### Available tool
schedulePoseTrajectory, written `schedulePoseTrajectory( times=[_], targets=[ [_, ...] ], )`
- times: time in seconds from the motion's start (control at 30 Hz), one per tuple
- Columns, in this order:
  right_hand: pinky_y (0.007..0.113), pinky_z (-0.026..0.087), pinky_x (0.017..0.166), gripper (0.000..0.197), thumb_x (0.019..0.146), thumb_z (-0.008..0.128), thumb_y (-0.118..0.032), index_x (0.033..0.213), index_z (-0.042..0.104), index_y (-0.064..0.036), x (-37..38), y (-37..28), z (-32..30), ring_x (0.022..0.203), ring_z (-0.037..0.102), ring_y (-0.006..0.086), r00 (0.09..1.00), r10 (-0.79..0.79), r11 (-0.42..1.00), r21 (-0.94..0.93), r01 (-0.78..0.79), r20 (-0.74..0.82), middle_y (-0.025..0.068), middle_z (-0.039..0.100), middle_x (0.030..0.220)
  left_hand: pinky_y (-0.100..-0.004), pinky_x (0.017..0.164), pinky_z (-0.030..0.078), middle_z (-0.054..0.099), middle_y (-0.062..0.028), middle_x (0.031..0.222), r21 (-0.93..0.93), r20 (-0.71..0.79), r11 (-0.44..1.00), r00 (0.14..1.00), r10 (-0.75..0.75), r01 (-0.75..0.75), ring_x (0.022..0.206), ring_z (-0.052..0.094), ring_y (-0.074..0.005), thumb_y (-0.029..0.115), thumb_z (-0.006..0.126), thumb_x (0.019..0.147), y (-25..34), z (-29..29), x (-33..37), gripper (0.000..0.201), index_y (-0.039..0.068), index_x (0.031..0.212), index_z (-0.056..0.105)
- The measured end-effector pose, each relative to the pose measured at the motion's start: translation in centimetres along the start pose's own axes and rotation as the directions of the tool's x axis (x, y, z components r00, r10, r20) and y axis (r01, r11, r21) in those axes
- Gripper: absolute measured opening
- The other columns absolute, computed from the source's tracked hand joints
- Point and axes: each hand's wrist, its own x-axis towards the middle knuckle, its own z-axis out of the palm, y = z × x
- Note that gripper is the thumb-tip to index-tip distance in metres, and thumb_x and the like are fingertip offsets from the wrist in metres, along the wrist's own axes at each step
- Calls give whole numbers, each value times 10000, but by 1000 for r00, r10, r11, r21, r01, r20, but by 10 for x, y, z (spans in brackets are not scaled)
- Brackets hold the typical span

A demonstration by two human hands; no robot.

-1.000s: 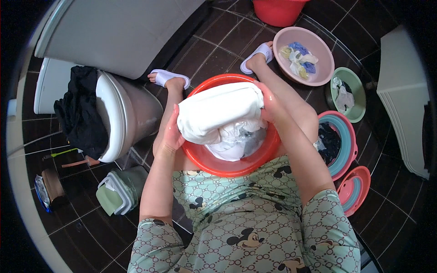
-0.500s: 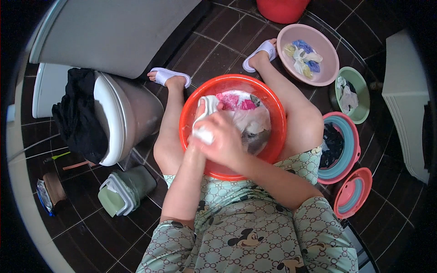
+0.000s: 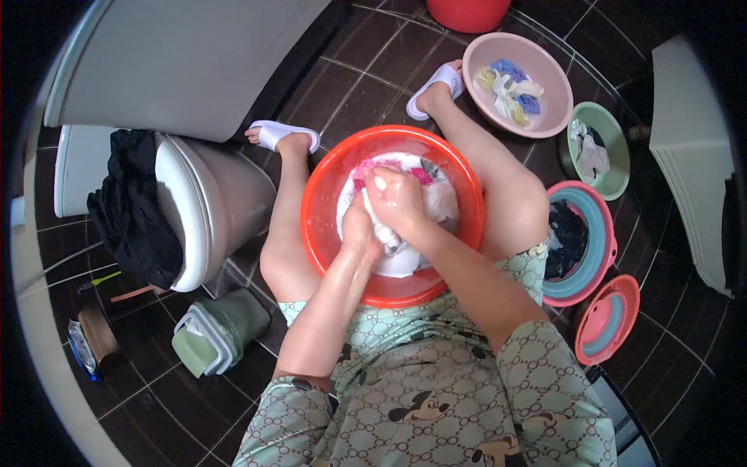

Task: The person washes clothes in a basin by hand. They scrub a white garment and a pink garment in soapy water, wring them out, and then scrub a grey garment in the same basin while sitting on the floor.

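A red-orange basin (image 3: 310, 233) sits between my knees, with white, pink and grey wet clothes (image 3: 442, 198) and suds in it. Inside the basin, my two hands are pressed close together around a bunched white cloth (image 3: 383, 232). My right hand (image 3: 397, 204) is closed in a fist on the cloth, and a small white bit shows between its fingers. Beside it on the left, my left hand (image 3: 359, 227) is wrapped against the same cloth; its fingertips are partly hidden. The lower end of the cloth hangs toward the near side of the basin.
At the right stand a pink basin (image 3: 475, 93), a green basin (image 3: 620, 156), a pink-and-blue collapsible basin (image 3: 601, 241) holding dark clothes and a smaller one (image 3: 615, 319). Leftward are a toilet (image 3: 233, 202) draped with black cloth (image 3: 136, 210) and a green bin (image 3: 233, 323).
My right hand has come off my left forearm area, and both hands have moved lower into the basin, now together on the white cloth. The view has shifted slightly.
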Motion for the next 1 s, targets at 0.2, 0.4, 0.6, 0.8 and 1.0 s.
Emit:
schedulePoseTrajectory(
  times=[0.2,0.4,0.6,0.8,1.0],
  targets=[
    [397,478,620,203,841,586,-214,736,637,-48,-39,-23,10,733,613,345,845,-478,874,-29,486,-241,162,613,755,-387,865,479,622,-125,1051,9,-11,1000,1000,13,-13,964,600,-248,311,387,948,-5,-15,3,379,33,1151,546],
    [278,433,588,380,931,525,-362,751,639,-47,23,43,13,631,550,107,951,153,789,546,-282,270,17,593,657,-442,951,446,622,-121,1119,-172,66,985,998,-18,29,1050,585,-282,319,366,952,13,-24,17,393,37,1153,552],
    [282,423,876,223,899,595,-217,1001,583,-19,49,103,43,980,553,146,938,290,729,592,-344,189,68,615,1000,-444,999,405,523,-128,1287,-118,-103,987,990,96,-108,1166,518,-291,397,347,985,9,-85,81,488,47,1313,436],
    [379,411,937,332,818,635,-138,1121,529,-58,31,152,85,1054,544,343,999,40,987,155,-40,7,186,593,1070,-410,976,435,525,-135,1270,-79,-75,996,996,40,-46,1136,532,-277,328,374,992,-27,-120,136,463,22,1339,392],
    [452,430,899,376,849,588,-230,1185,513,-79,30,168,95,1044,554,400,969,216,969,92,-228,121,222,597,1103,-368,920,461,545,-138,1210,32,-304,998,952,-39,51,1081,546,-261,305,375,981,-50,-138,163,447,-13,1292,422]
  ],
)
